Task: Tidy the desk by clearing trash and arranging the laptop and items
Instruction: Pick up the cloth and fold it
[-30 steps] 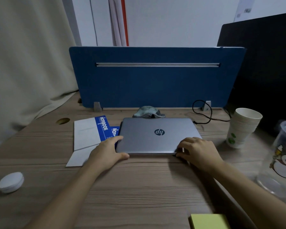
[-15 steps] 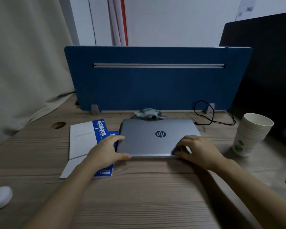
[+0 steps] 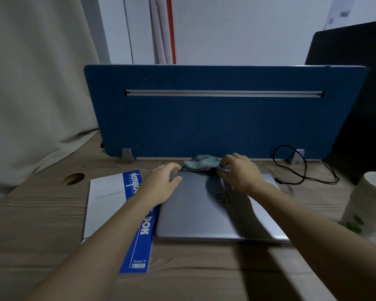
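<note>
A closed silver laptop point(image 3: 195, 216) lies flat in the middle of the wooden desk point(image 3: 41, 218). Behind its far edge sits a crumpled grey-green cloth point(image 3: 201, 162), against the blue divider. My right hand point(image 3: 239, 172) pinches the cloth's right end between thumb and fingers. My left hand point(image 3: 161, 183) hovers over the laptop's far left corner, fingers spread and curled, just left of the cloth and holding nothing. A blue and white notebook point(image 3: 109, 205) lies left of the laptop, partly under my left forearm.
The blue divider panel point(image 3: 204, 122) stands across the back of the desk. A black cable point(image 3: 300, 172) loops at the back right. A stack of paper cups point(image 3: 369, 203) stands at the right edge. A round cable hole point(image 3: 73, 178) is at the left.
Both hands left the laptop's near edge and reached forward over it to the cloth behind. The right hand has taken hold of the cloth. The view moved closer.
</note>
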Demonstrator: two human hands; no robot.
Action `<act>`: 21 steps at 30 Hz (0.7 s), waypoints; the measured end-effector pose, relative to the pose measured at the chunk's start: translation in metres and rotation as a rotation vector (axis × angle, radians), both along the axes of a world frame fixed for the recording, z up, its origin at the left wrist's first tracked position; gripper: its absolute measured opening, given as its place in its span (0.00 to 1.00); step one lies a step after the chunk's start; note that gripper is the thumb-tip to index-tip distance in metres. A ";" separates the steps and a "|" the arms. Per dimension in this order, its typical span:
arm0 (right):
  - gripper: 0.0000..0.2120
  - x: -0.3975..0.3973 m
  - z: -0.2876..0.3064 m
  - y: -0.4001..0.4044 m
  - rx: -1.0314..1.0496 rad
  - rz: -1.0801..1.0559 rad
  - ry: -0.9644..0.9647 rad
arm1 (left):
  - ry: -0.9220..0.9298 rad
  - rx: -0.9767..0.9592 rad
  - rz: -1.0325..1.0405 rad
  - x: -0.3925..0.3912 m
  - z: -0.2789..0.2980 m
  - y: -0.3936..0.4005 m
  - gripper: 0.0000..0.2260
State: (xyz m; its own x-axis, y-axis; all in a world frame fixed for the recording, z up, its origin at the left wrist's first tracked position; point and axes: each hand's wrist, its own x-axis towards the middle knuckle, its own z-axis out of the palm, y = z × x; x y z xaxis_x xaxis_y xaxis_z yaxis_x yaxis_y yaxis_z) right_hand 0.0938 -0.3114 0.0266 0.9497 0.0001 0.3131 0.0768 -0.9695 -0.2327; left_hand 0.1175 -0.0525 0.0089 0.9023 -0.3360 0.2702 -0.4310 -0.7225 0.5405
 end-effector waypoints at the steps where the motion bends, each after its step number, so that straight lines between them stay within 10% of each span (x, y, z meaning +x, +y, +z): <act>1: 0.17 0.006 -0.001 0.002 -0.006 0.005 0.000 | -0.006 0.010 0.009 0.010 0.000 -0.005 0.15; 10: 0.22 0.047 -0.019 0.017 -0.133 0.012 -0.077 | 0.079 0.181 0.029 0.067 -0.001 -0.032 0.22; 21: 0.08 0.048 0.013 0.021 0.107 0.050 -0.204 | -0.080 -0.106 -0.021 0.070 0.023 -0.041 0.10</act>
State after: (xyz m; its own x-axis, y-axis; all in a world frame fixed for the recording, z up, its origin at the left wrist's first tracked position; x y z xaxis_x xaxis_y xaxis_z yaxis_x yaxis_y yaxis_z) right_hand 0.1413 -0.2904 0.0395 0.8664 0.0026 0.4993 0.1805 -0.9340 -0.3083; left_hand 0.1873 -0.0933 0.0319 0.8694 -0.3204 0.3762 -0.4904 -0.6534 0.5768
